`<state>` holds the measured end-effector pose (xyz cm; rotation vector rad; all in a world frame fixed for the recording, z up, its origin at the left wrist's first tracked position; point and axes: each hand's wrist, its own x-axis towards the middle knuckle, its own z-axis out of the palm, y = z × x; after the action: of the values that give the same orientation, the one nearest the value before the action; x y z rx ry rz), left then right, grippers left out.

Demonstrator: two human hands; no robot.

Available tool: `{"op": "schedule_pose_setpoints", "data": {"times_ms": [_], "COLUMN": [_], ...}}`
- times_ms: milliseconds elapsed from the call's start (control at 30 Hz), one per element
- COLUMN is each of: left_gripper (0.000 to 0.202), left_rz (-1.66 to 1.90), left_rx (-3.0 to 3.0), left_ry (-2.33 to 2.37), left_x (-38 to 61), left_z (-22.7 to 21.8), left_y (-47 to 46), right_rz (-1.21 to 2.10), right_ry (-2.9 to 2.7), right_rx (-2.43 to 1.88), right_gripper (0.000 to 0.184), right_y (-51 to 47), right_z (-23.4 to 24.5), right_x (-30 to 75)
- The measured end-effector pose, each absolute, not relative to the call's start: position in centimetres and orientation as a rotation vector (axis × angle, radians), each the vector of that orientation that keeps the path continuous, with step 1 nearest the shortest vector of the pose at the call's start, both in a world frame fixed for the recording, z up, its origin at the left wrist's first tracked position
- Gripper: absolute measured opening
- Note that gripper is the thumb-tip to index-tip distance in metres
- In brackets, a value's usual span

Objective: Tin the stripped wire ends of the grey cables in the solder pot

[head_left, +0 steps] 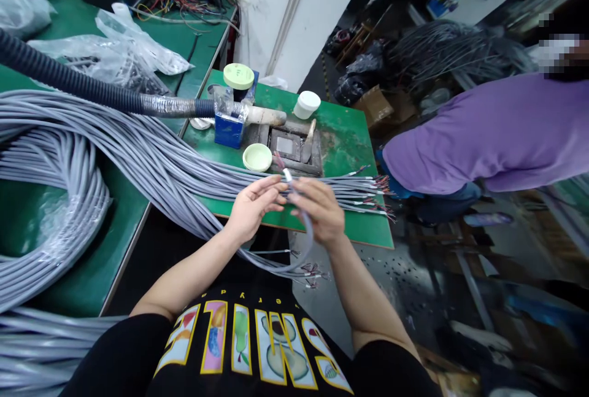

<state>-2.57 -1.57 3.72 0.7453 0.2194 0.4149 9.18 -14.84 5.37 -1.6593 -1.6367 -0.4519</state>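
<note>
A grey cable is gripped between the thumb and fingers of my right hand. Its stripped end points up and left, with thin reddish wires past a white band. My left hand is just left of that end, fingers apart and slightly bent; whether its fingertips touch the cable I cannot tell. Behind both hands, a thick bundle of grey cables runs across the green table, its stripped coloured wire ends at the right edge. Several more cable ends hang below the table's front edge.
A soldering pot in a dark frame sits behind the bundle, near a pale green dish, a white tub and a black hose. Coiled cables lie left. A person in purple is at right.
</note>
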Motion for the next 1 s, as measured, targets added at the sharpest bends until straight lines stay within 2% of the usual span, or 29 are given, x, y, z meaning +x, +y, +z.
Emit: {"op": "schedule_pose_setpoints", "data": {"times_ms": [67,167,267,400,533,1000], "left_gripper": [0.03,0.021,0.021,0.027,0.029,0.031], "left_rz": [0.434,0.067,0.021,0.394,0.494,0.418], "left_rx": [0.963,1.313,1.588,2.134,2.343,2.343], "left_ry": [0.018,-0.625,-0.915,-0.486,-0.237,-0.294], "left_x": [-4.2,-6.2,-5.8,-2.7,-0.8,-0.8], "left_z": [5.5,7.3,6.3,1.0,-2.8,-3.7], "left_y": [-2.1,-3.5,-4.9,-4.9,-3.5,-3.4], "right_rz": [-0.483,-0.422,-0.27,-0.15,-0.162,-0.23], "right_ry": [-1.431,-1.198,-1.165,-1.272,-1.395,-1.65], "right_rx": [-1.681,-1.742,-1.758,-1.776,-1.879,-2.048], "right_gripper": [0.026,0.024,0.025,0.023,0.025,0.038], "right_y": [-13.8,-11.5,-8.9,-6.0,-4.5,-2.9], "right_z": [6.4,7.6,7.8,7.2,6.9,6.4], "right_x": [10.5,12.7,14.5,15.4,15.2,14.8]}}
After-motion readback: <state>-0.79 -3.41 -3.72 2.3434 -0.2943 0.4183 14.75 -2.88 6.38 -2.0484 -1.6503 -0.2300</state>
